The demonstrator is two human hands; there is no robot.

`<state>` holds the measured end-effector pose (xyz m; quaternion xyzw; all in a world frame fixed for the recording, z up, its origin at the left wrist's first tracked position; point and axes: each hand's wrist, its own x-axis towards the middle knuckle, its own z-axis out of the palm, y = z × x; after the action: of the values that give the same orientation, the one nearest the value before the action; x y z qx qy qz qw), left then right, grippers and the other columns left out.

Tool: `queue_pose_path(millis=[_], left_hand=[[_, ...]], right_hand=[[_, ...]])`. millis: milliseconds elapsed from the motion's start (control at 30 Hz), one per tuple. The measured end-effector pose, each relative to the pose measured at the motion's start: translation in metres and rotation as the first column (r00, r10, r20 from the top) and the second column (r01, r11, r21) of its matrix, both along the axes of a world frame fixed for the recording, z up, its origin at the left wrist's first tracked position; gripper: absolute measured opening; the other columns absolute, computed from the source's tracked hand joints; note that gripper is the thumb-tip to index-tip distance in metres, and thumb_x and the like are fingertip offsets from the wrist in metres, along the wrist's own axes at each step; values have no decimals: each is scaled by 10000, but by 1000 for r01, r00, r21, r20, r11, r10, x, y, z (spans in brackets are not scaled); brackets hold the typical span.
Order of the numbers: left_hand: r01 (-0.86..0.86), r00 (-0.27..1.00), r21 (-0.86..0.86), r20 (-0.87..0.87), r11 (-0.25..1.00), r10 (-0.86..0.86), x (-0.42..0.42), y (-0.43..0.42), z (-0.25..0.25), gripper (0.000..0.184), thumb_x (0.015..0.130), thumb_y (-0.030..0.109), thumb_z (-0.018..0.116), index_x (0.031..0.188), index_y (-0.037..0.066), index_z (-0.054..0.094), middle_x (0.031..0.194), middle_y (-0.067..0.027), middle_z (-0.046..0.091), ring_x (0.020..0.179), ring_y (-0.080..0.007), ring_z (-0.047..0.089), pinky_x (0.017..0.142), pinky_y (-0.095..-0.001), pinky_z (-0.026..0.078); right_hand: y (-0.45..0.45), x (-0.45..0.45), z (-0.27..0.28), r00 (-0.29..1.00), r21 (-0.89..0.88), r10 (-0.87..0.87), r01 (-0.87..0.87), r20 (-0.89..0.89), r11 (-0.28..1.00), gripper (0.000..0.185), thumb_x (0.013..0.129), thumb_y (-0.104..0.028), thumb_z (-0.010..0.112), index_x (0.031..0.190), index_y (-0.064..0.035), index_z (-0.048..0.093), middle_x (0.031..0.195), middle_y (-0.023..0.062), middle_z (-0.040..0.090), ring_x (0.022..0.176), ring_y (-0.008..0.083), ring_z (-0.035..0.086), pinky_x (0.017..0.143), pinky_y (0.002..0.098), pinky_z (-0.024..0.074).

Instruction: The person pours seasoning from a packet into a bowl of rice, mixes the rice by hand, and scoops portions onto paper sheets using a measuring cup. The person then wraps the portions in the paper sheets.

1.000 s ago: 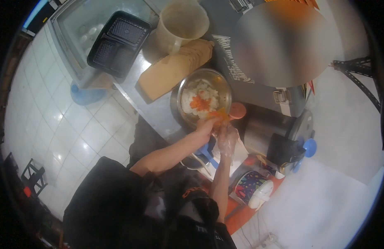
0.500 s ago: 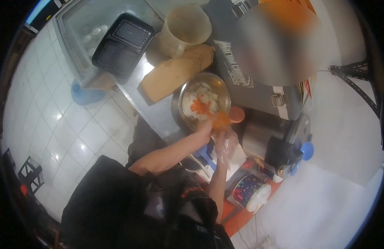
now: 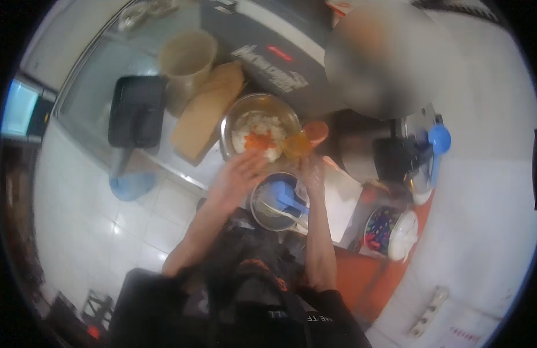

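A steel bowl [image 3: 228,130] holds white rice [image 3: 268,123] with chopped orange pieces [image 3: 258,141] on top. My left hand [image 3: 243,173] is at the bowl's near edge, fingers spread and nothing visible in it. At the bowl's right edge, my right hand [image 3: 312,172], in a clear plastic glove, is closed on a yellow-orange bag [image 3: 297,145]. Just beyond that hand is a pinkish round object [image 3: 316,133]. Below the bowl, a blue scoop [image 3: 285,194] lies in a second round container [image 3: 258,210].
Brown paper packaging [image 3: 203,116], a cloudy pitcher [image 3: 187,53] and a black tray [image 3: 137,110] stand to the left. On the right are a cooker [image 3: 390,159], another blue ladle [image 3: 439,139] and a patterned container [image 3: 380,229]. A grey case [image 3: 268,43] lies behind.
My left hand has let go of the yellow-orange bag, moved left and opened. My right hand still holds the bag. The camera view has turned, showing more of the second container.
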<state>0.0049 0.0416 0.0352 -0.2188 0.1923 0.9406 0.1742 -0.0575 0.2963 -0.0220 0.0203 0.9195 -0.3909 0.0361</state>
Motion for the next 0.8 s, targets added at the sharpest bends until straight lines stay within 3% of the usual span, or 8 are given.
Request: queue_pose_path(millis=[100, 333, 367, 500, 567, 667, 733, 800], left_hand=[[-105, 989, -93, -110, 990, 95, 9, -33, -3, 456, 1036, 273, 480, 1394, -9, 502, 1445, -185, 515, 1383, -322, 462, 1155, -527, 380], [-325, 946, -429, -132, 843, 298, 67, -93, -22, 501, 1067, 221, 441, 1529, 54, 341, 1588, -156, 361, 1447, -278, 376, 1229, -401, 278], [-291, 955, -584, -134, 758, 263, 76, -103, -41, 491, 1067, 226, 478, 1488, -15, 402, 1576, -172, 378, 1413, -254, 426, 1164, -358, 394], [-90, 982, -843, -164, 531, -94, 141, -193, -176, 416, 1048, 250, 495, 1412, 51, 538, 1497, -195, 482, 1355, -243, 489, 1110, -348, 428], [256, 962, -944, 229, 209, -147, 164, -174, -181, 407, 1046, 251, 496, 1397, 52, 550, 1487, -191, 493, 1338, -239, 500, 1094, -351, 436], [526, 823, -846, 533, -93, -194, 181, -173, -180, 394, 1043, 252, 497, 1376, 54, 570, 1471, -184, 510, 1312, -234, 516, 1069, -355, 450], [585, 739, -772, 634, -249, -228, 182, -173, -169, 386, 1041, 253, 498, 1361, 55, 582, 1461, -180, 521, 1295, -230, 527, 1052, -358, 458], [597, 678, -713, 694, -369, -244, 185, -175, -156, 379, 1039, 254, 498, 1347, 55, 595, 1450, -176, 532, 1278, -226, 538, 1036, -361, 467]], right_hand=[[9, 12, 14, 966, -582, -150, 248, 211, 775, 245, 1045, -260, 555, 991, -40, 649, 779, 14, 617, 671, 108, 558, 628, 283, 475], [94, 120, 68, 890, -765, -345, 438, 297, 472, 216, 1042, -255, 583, 1104, -50, 608, 837, 0, 589, 684, 94, 539, 634, 244, 473], [114, 147, 48, 883, -913, -380, 364, 277, 182, 296, 1038, -347, 576, 1099, -59, 600, 881, 12, 574, 707, 108, 542, 645, 282, 470], [181, 281, 39, 555, -833, -723, 551, 412, -52, 231, 1041, -289, 587, 1090, -65, 610, 825, -15, 562, 701, 87, 536, 602, 245, 455], [221, 357, -47, 458, -491, -875, 733, -156, 471, 225, 1044, -285, 581, 1069, -64, 617, 826, -8, 572, 692, 89, 534, 588, 244, 451], [250, 451, -140, 81, -548, -956, 832, 283, -92, 285, 963, -302, 613, 992, -20, 644, 822, 162, 674, 745, 347, 656, 650, 468, 505], [263, 498, -208, -156, -553, -871, 718, 466, -424, 268, 970, -278, 577, 952, -22, 656, 873, 183, 690, 804, 343, 678, 665, 460, 513], [282, 563, -288, 173, -66, -983, 983, 55, 169, 278, 979, -296, 576, 955, -32, 658, 855, 147, 682, 779, 308, 673, 653, 416, 523]])
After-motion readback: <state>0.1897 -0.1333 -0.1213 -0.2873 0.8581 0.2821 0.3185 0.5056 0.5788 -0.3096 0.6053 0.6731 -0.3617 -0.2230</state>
